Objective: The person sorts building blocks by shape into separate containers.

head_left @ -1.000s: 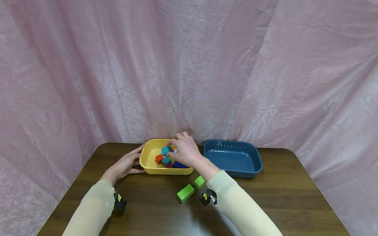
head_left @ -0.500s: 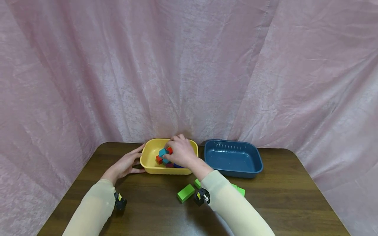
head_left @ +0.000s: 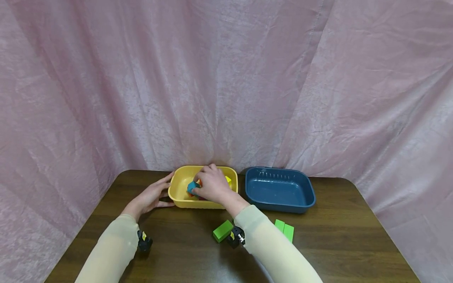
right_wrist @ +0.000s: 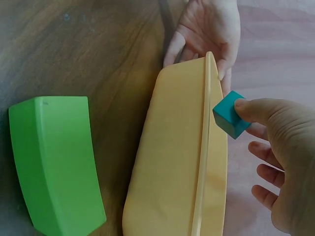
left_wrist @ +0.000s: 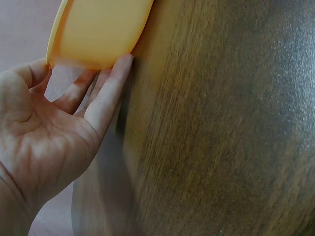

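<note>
A yellow plastic basin [head_left: 182,204] stands at the back left of the table, with toy blocks inside. My left hand [head_left: 150,197] rests its fairly straight, spread fingers against the basin's left end; the left wrist view shows the fingertips at its wall and rim. Above the basin, my right hand [head_left: 214,186] pinches a turquoise cube [right_wrist: 231,114] between thumb and index finger, the other fingers loosely bent. The hand hides most of the blocks in the basin; a bit of a yellow block [head_left: 228,179] shows behind it.
A blue basin [head_left: 283,207] with a bare inside stands to the right of the yellow one. Nearer me lie a green block [head_left: 223,231] and two light green blocks [head_left: 284,230], partly behind my right sleeve. A pink curtain [head_left: 226,86] hangs behind the table.
My right hand has moved left and slightly nearer me within the yellow basin, carrying the turquoise cube away from the pile's top. My left hand stays put.
</note>
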Action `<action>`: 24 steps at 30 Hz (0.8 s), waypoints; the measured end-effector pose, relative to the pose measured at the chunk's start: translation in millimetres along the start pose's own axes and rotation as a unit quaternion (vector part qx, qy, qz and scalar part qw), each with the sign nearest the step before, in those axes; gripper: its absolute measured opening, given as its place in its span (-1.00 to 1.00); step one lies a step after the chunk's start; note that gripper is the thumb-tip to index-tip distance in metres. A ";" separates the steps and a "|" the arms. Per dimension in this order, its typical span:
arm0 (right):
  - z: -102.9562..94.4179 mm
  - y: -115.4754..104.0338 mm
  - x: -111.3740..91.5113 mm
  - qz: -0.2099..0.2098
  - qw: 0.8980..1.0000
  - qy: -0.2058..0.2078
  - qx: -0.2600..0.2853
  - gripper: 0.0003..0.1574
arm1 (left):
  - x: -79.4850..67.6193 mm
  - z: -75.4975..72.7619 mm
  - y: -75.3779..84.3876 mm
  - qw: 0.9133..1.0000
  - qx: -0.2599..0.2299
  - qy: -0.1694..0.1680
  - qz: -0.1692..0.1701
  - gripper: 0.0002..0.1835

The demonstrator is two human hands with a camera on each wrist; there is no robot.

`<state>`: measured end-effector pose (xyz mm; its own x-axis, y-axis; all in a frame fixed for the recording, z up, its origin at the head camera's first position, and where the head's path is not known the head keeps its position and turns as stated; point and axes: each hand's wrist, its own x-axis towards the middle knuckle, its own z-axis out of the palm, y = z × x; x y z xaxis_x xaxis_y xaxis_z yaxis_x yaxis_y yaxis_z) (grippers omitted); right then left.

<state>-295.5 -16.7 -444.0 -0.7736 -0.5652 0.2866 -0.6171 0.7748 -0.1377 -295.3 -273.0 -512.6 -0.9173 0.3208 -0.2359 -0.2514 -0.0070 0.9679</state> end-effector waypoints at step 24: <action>-8.9 -3.6 -7.7 -0.019 1.000 0.022 -0.005 -0.47 | 2.8 -0.9 -2.5 1.000 0.008 -0.002 -0.002 -0.42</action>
<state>-286.0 -12.7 -437.3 -0.7422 -0.5817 0.3328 -0.6443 0.7559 -0.1158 -297.5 -273.0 -515.8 -0.9147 0.3252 -0.2402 -0.2507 0.0097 0.9680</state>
